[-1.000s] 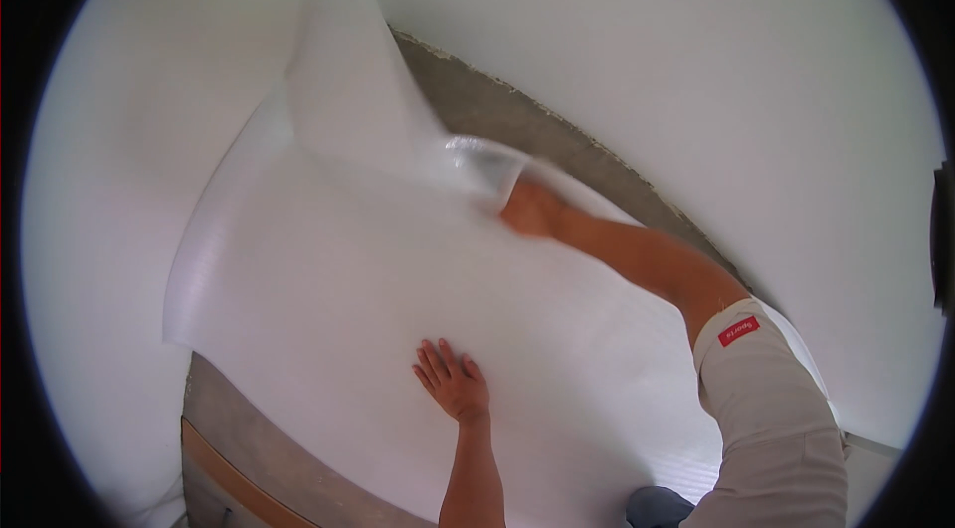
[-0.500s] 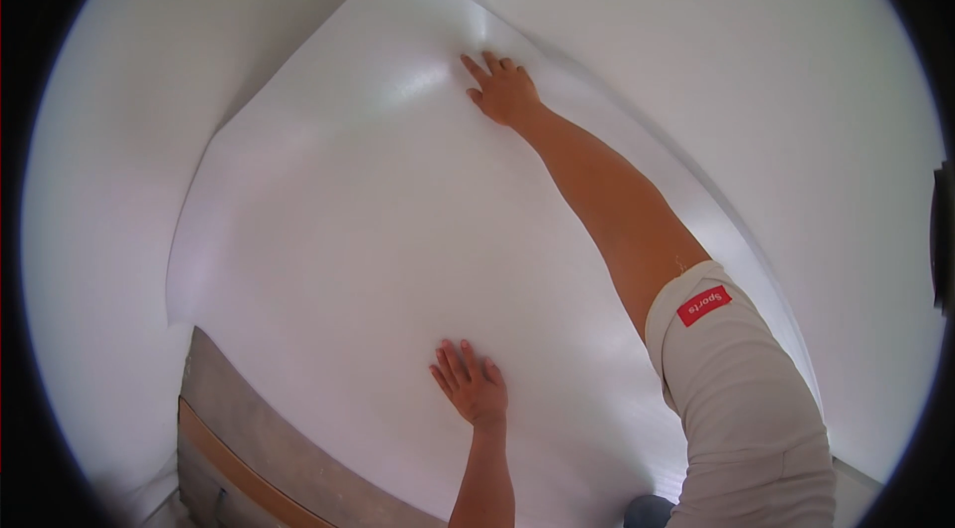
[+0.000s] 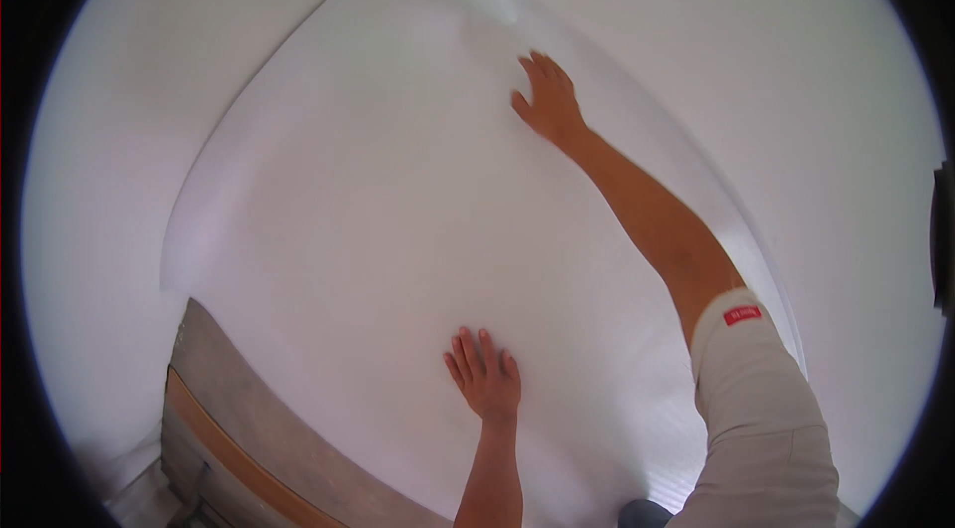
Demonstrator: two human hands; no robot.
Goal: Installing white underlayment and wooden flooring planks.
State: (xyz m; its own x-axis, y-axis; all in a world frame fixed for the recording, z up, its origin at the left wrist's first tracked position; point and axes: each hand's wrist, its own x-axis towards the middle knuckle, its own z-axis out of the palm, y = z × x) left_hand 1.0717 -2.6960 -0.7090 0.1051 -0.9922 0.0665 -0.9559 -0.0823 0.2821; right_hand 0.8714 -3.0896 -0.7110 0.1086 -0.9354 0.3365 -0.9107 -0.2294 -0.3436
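A large, smooth white sheet [image 3: 368,190], slightly shiny, fills the middle of the view, with curved edges at left and right. My left hand [image 3: 485,374] lies flat on its near part, fingers stretched out and pointing away from me. Farther off and to the right, my right hand [image 3: 552,100] rests on the sheet near its far right edge, arm extended, thumb apart from the fingers. Neither hand grasps anything. A soft bulge with a bright reflection shows in the sheet just beyond the right hand.
At lower left, a grey-brown surface [image 3: 259,384] with an orange-brown edge strip [image 3: 234,453] emerges from under the sheet. Pale white surfaces [image 3: 109,190] flank the sheet on both sides. A dark rounded thing [image 3: 645,514] shows at the bottom edge, beside my right sleeve [image 3: 761,409].
My right hand has shifted to the right and slightly nearer across the sheet. The left hand has moved a little to the right in view. The sheet's far left edge looks less bent.
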